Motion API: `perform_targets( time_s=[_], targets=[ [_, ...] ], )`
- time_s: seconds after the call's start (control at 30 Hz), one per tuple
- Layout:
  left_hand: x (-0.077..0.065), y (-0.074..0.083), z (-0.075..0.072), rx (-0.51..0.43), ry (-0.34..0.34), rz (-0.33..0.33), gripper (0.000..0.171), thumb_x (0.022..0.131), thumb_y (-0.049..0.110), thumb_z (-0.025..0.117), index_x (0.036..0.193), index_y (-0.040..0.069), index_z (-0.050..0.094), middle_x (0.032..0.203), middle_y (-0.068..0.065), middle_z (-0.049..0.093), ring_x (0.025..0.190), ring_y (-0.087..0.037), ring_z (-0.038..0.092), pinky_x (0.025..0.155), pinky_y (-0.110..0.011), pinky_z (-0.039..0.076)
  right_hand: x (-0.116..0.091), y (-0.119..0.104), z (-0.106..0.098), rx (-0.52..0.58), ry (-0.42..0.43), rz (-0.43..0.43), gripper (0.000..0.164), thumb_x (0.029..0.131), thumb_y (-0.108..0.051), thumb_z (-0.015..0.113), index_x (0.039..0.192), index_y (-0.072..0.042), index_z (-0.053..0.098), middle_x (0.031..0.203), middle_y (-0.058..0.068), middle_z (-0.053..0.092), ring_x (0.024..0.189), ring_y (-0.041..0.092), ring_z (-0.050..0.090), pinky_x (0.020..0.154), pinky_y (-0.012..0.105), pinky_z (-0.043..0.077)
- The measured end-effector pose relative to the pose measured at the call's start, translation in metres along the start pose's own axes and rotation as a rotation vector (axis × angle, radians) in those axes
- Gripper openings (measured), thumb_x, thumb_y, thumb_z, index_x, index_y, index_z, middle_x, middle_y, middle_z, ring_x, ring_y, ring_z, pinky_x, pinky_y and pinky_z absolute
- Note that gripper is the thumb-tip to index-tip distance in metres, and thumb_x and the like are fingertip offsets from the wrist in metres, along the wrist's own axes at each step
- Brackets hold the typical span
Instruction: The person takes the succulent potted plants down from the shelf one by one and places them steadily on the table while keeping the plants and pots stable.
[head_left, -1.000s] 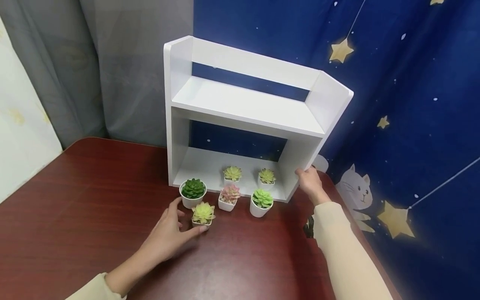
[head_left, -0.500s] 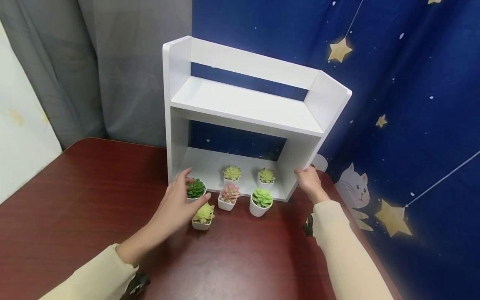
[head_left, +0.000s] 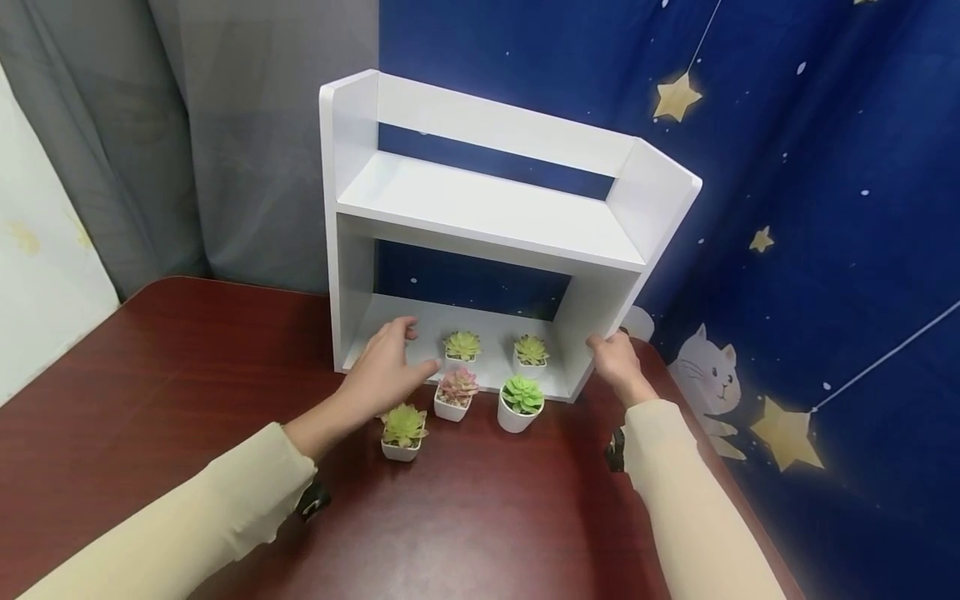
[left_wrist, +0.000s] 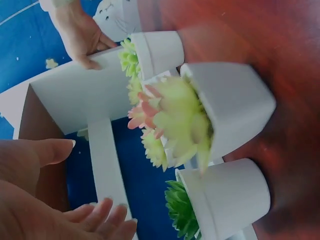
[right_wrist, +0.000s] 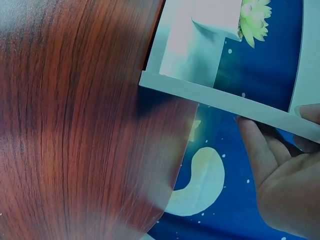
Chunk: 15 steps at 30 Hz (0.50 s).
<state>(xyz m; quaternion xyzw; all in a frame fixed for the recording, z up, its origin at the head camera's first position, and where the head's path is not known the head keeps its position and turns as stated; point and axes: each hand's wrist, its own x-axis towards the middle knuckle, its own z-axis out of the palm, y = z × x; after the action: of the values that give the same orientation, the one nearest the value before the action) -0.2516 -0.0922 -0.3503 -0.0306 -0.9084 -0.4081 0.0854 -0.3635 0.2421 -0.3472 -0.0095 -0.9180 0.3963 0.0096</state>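
Observation:
My left hand [head_left: 386, 367] is held with spread, lightly bent fingers at the front left of the lower shelf, with nothing in its grip. In the head view it hides the dark green potted succulent [left_wrist: 182, 212], which shows in the left wrist view. A yellow-green succulent [head_left: 403, 429] in a square white pot stands on the table just below that hand. A pink one [head_left: 456, 392] and a bright green one [head_left: 520, 404] stand before the shelf. My right hand [head_left: 618, 362] grips the right side panel of the white shelf unit [head_left: 487, 208], thumb inside, fingers outside.
Two yellow-green succulents [head_left: 462, 346] in white pots stand on the lower board. The dark red table [head_left: 487, 517] carries everything, its right edge close by my right forearm. Behind hang a grey curtain [head_left: 277, 142] and a blue star-patterned curtain [head_left: 795, 167].
My left hand has moved from around the front yellow-green succulent, up and right across the dark green one to the lower shelf. The right hand keeps its grip on the panel.

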Motion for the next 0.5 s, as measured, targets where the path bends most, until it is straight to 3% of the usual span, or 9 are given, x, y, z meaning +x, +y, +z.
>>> perform_targets(
  time_s=[0.17, 0.5],
  targets=[
    [0.018, 0.005, 0.003, -0.010, -0.056, -0.003, 0.072, 0.091, 0.029, 0.070, 0.149, -0.003, 0.040, 0.141, -0.022, 0.055, 0.131, -0.038, 0.053, 0.109, -0.053, 0.045, 0.000, -0.001, -0.002, 0.005, 0.000, -0.005, 0.052, 0.103, -0.024, 0.039, 0.149, 0.001, 0.043, 0.147, 0.026, 0.052, 0.133, 0.042, 0.054, 0.112, 0.057, 0.042],
    [0.041, 0.004, 0.013, 0.111, -0.117, -0.026, 0.072, 0.091, 0.025, 0.070, 0.150, -0.003, 0.039, 0.143, -0.021, 0.056, 0.130, -0.036, 0.057, 0.106, -0.052, 0.049, -0.001, -0.002, -0.002, 0.024, -0.008, -0.016, 0.051, 0.104, -0.022, 0.039, 0.149, 0.001, 0.042, 0.148, 0.027, 0.051, 0.134, 0.043, 0.053, 0.113, 0.058, 0.042]
  ],
)
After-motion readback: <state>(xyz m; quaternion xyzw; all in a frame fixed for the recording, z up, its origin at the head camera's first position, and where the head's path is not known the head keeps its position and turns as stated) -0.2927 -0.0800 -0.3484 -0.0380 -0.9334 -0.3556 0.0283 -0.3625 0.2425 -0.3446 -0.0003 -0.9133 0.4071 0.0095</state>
